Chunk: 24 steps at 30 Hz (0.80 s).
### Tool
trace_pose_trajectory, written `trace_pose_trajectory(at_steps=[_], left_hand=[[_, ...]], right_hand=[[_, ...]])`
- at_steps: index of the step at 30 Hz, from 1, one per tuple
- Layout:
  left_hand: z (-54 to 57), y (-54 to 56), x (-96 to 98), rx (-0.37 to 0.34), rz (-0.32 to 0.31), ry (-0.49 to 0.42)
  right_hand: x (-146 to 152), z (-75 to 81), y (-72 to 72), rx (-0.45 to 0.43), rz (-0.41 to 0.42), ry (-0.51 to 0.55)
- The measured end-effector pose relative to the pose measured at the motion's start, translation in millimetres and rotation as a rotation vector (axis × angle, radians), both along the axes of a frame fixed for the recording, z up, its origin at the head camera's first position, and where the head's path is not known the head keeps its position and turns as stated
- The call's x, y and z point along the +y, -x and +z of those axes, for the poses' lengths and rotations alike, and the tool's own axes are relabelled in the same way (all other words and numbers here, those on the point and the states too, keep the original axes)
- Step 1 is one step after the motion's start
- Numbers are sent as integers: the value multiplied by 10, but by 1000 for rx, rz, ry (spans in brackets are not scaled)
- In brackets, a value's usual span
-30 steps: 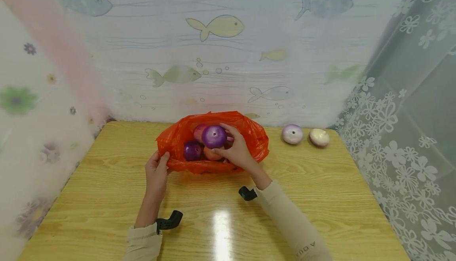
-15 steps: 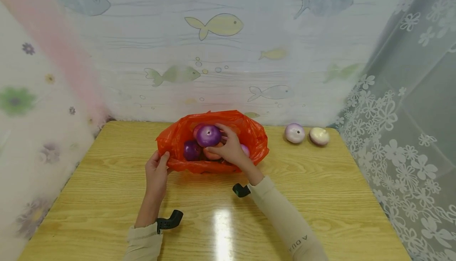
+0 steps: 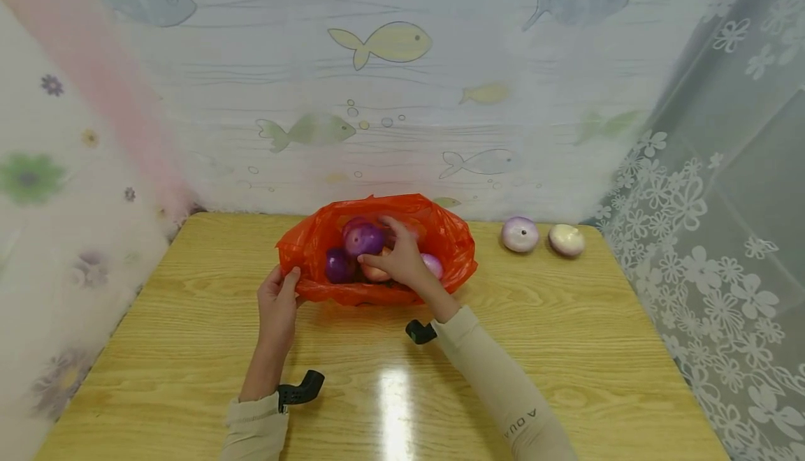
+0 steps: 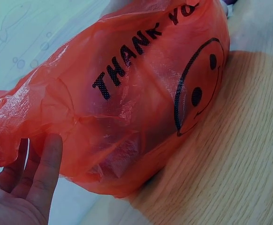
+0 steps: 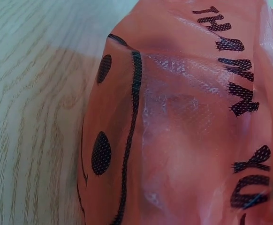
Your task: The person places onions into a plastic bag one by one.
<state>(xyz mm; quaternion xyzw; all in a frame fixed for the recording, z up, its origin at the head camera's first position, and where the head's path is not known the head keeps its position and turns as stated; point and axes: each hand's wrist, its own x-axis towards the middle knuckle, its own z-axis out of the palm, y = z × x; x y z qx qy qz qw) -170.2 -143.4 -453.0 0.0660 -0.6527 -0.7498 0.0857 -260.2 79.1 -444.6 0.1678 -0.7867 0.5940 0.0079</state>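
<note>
My left hand [image 3: 277,297] pinches the left rim of a red plastic bag [image 3: 462,251] lying with its mouth open on the table. In the left wrist view, fingers [image 4: 47,164] meet the bag's crumpled edge. Inside are a dark purple round fruit [image 3: 339,266], a reddish one [image 3: 377,271], a pink-purple one [image 3: 353,225] and a pale purple one [image 3: 432,265]. My right hand [image 3: 402,258] is over the bag, thumb and fingers spread beside a glossy purple round fruit [image 3: 363,239] resting on the others. The right wrist view shows only the bag's printed side and the table.
A pale purple round fruit [image 3: 520,235] and a cream-and-purple one [image 3: 567,240] sit at the back right of the wooden table [image 3: 534,349]. Behind stands a curtain [image 3: 402,112] with fish drawings; a lace-patterned curtain [image 3: 717,272] hangs on the right.
My right hand has moved left into the bag with the glossy purple fruit, set it on the others and loosened its fingers. The pale purple fruit in the bag has come into view. My left hand stays put.
</note>
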Motion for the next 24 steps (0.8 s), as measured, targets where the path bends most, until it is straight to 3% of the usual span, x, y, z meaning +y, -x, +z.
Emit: trace_pose_trajectory(at_steps=[13, 24], left_hand=[[42, 1, -8, 3, -4, -10], [77, -9, -22, -4, -5, 0]], right_hand=[[77, 55, -36, 16, 28, 53], [199, 224, -158, 4, 42, 152]])
